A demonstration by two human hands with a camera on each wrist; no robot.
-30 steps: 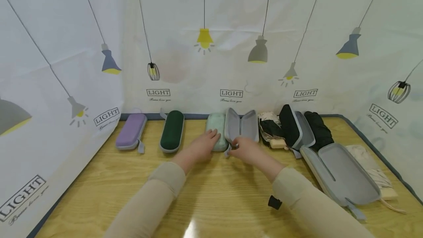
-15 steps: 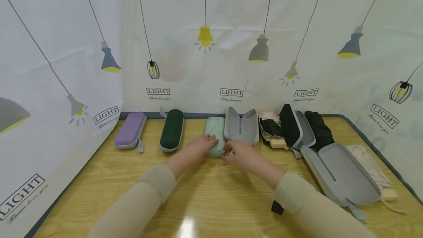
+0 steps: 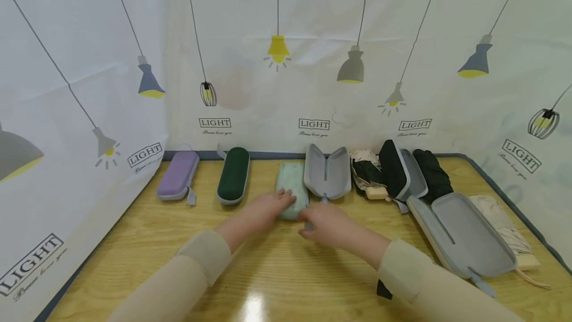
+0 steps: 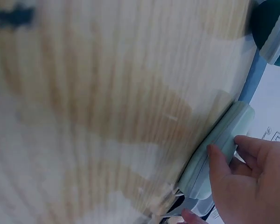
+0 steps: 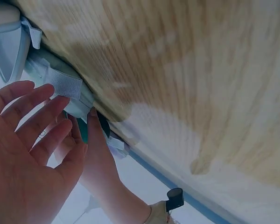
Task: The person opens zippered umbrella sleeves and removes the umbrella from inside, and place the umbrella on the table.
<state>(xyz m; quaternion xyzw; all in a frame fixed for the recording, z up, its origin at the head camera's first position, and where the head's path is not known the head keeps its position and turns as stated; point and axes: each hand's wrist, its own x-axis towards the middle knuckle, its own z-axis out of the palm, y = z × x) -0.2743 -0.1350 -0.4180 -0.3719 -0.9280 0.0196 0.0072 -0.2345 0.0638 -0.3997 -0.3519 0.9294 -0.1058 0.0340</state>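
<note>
A mint-green zippered hard case [image 3: 291,178] lies lid-closed on the wooden table. My left hand [image 3: 262,209] holds it from its left side; in the left wrist view the thumb is on the near side and a finger reaches over the shell. My right hand [image 3: 332,223] is at the case's near right corner, beside its grey pull tab [image 5: 65,84]. The right wrist view shows its fingers spread and fairly straight, fingertips right at the tab. Just behind the right hand stands an open case with grey lining [image 3: 327,175].
Purple [image 3: 178,175] and dark green [image 3: 234,175] closed cases lie to the left. To the right are a black open case [image 3: 394,169], a black fabric bundle [image 3: 432,177], a large open case [image 3: 473,235] and beige folded fabric [image 3: 491,212]. A printed sheet [image 3: 250,63] rises behind.
The mint-green case has slid toward me, away from the back edge, and both hands have come nearer with it. The right hand's fingers have loosened around the tab.
</note>
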